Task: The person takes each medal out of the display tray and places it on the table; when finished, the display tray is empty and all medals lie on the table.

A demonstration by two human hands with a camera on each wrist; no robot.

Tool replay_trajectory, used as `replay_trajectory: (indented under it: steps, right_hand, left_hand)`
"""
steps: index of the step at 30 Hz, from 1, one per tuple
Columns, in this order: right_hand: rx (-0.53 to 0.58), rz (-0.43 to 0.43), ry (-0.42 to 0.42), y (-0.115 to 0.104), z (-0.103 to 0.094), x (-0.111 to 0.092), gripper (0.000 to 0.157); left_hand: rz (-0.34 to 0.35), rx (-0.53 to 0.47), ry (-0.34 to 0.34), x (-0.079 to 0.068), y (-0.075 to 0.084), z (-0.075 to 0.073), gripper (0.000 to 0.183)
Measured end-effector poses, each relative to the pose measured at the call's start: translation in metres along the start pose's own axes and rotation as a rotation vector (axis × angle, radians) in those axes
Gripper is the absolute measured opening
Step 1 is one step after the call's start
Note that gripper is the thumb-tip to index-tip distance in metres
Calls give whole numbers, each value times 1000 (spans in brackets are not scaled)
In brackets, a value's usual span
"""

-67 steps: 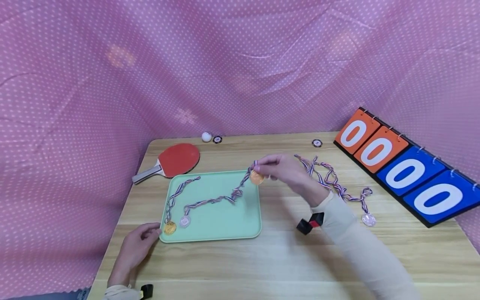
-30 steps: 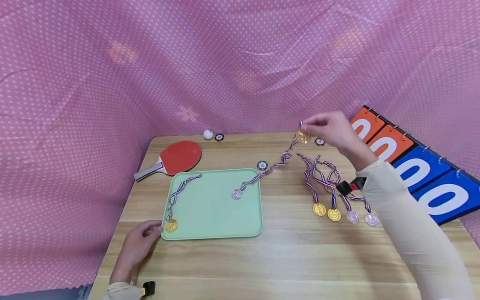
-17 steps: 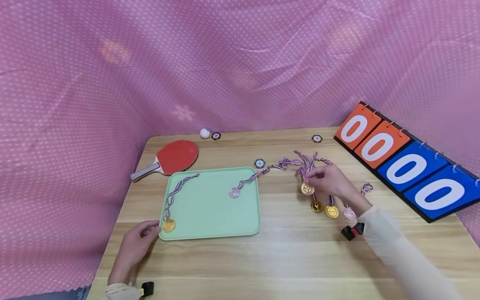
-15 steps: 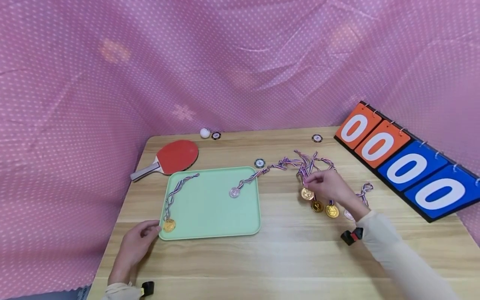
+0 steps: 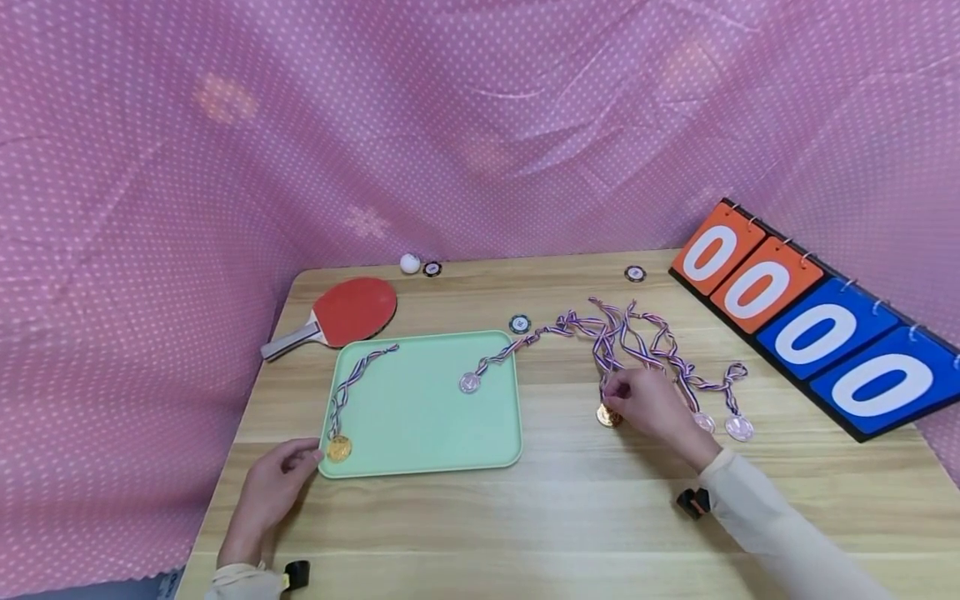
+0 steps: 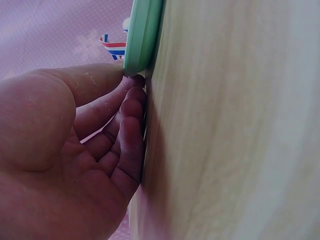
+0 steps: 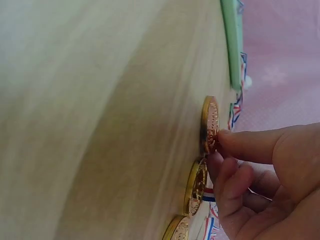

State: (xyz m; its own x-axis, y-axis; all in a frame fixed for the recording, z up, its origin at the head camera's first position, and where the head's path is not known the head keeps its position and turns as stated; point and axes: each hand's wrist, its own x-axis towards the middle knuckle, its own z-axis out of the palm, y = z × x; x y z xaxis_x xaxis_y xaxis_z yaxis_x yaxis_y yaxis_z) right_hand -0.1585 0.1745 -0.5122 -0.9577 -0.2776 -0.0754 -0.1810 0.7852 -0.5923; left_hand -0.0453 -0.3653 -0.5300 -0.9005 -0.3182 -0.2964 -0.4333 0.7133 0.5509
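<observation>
Gold medal [image 5: 609, 416], held low over the right half of the worktop [image 5: 450, 525], has its disc at the near end and its long axis running toward the far edge, where its ribbon [image 5: 602, 357] tangles among others. The right hand [image 5: 652, 408] pinches it by the upper part of the disc, thumb and fingertip clamped together with only the metal between. Seen from the right wrist, two further gold discs [image 7: 195, 187] sit just beside it; whether the held disc touches the wood is hard to make out. Right of that hand, two silver medals [image 5: 739, 428] lie with their ribbons trailing away. The left hand [image 5: 272, 487] grips the near left corner of the green tray [image 5: 420, 425], thumb on the rim and bent fingers beneath. Inside, another gold medal [image 5: 340, 448] occupies that corner, and one silver medal [image 5: 470, 382] points its ribbon out over the right edge.
</observation>
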Motion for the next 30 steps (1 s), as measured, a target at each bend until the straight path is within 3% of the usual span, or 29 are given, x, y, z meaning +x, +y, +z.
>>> replay_trajectory:
  steps: [9, 13, 17, 20, 22, 25, 30]
  right_hand:
    - [3, -18, 14, 1, 2, -2, 11]
    - [4, -2, 6, 1, 3, -3, 11]
    - [16, 18, -15, 1, 4, -5, 11]
    - [22, 33, -16, 1, 4, -6, 12]
    - [27, 50, -19, 2, 4, -7, 12]
    - [31, 68, -14, 0, 2, -7, 8]
    - [43, 125, 52, -11, -8, -5, 13]
  left_hand:
    - [23, 13, 3, 1, 5, -2, 48]
    - [60, 69, -8, -7, 19, -18, 50]
    - [122, 157, -25, -19, 64, -40, 50]
    - [236, 188, -73, -19, 111, -40, 43]
    - [299, 191, -116, -14, 141, -29, 38]
    - [327, 214, -184, -3, 179, -4, 36]
    - [276, 309, -228, 17, 218, 44, 40]
